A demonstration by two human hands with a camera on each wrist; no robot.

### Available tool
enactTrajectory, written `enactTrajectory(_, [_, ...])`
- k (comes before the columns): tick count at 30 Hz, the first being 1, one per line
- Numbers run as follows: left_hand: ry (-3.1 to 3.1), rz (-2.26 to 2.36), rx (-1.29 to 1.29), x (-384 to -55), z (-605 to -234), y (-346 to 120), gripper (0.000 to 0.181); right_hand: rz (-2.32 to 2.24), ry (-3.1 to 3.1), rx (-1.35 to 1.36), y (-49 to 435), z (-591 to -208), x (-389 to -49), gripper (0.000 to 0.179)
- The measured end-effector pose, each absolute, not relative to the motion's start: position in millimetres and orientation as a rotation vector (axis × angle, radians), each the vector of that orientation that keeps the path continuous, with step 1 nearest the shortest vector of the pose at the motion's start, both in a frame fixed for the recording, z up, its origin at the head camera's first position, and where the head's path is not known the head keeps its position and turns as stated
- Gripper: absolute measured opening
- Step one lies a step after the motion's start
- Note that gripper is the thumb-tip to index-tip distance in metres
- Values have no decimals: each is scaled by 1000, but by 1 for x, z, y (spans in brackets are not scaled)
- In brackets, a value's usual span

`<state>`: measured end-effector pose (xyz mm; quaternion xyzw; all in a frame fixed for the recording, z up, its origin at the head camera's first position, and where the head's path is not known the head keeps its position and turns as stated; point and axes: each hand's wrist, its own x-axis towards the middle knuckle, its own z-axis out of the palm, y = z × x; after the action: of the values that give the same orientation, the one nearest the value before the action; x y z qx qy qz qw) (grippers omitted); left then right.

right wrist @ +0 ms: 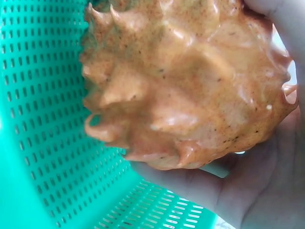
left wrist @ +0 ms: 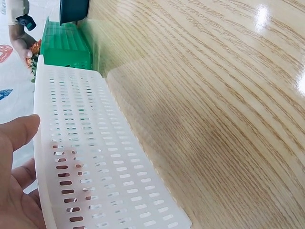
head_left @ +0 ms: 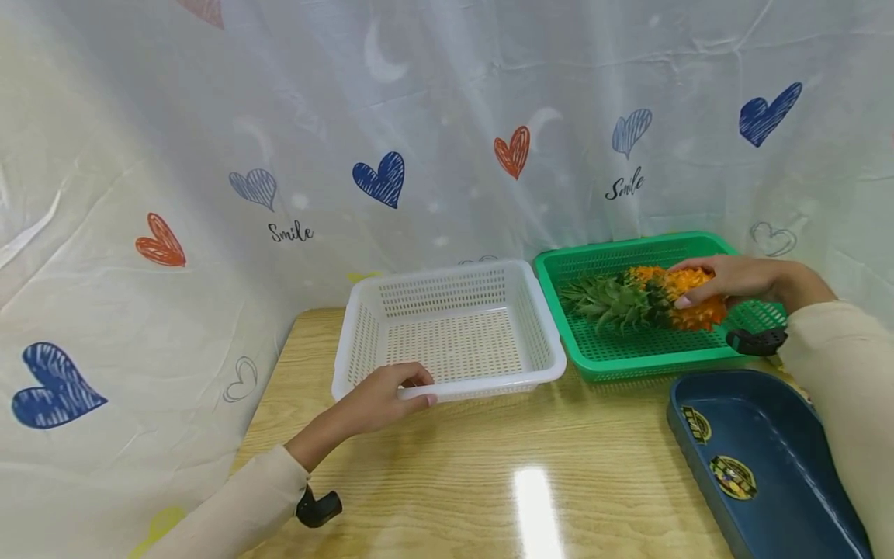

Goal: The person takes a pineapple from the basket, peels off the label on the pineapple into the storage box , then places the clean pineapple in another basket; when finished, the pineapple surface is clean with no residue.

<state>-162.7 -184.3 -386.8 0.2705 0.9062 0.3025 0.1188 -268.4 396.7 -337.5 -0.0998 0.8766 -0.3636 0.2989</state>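
Note:
At the front rim of a white plastic basket (head_left: 461,387), my left hand (head_left: 387,397) grips the edge; fingers show through the slots of its wall (left wrist: 102,157) in the left wrist view. My right hand (head_left: 740,279) reaches into a green basket (head_left: 621,369) and holds a spiky orange fruit (head_left: 698,310). Close up in the right wrist view, this fruit (right wrist: 186,90) has blunt horns and dark specks, with fingers under it. Green pineapple leaves (head_left: 608,303) lie just left of it, beside another patch of orange. The hand covers part of the fruit.
A dark blue tray (head_left: 775,435) with stickers stands at the right, partly behind the right sleeve (head_left: 838,388). The wooden table (head_left: 447,466) stretches out in front of the baskets. Behind them hangs a pale curtain (head_left: 433,116) printed with hearts.

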Motion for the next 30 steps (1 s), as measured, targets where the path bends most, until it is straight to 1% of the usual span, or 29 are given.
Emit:
enactTrajectory(5, [2651, 877, 799, -162, -388, -185, 19, -938, 2301, -245, 390, -340, -269, 92])
enactTrajectory(19, [2660, 876, 798, -163, -389, -185, 18, -860, 2235, -224, 380, -343, -274, 94])
enactTrajectory(30, [2661, 869, 830, -164, -388, -185, 16, -869, 2231, -214, 384, -355, -276, 91])
